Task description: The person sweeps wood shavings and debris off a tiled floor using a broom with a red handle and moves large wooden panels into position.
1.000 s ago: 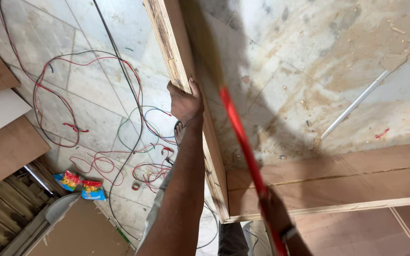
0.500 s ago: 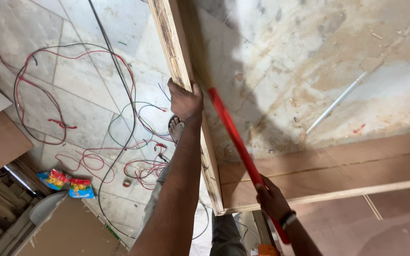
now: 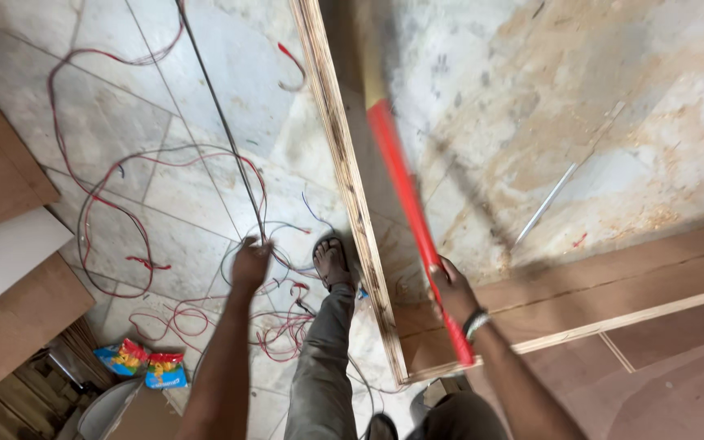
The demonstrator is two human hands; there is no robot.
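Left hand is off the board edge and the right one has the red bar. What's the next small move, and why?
Probably bring the left hand back onto the plywood edge to steady it. That hand hangs free over the wires, gripping nothing, while the right hand alone holds the red bar laid along the board.

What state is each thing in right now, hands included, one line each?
Left hand: free, closed loosely, holding nothing.
Right hand: gripping the red stick.
Red stick: held slanted over the plywood sheet.
Plywood sheet: lying flat, stained.
Wires: loose, tangled on the floor tiles.
Snack packets: lying on the floor.
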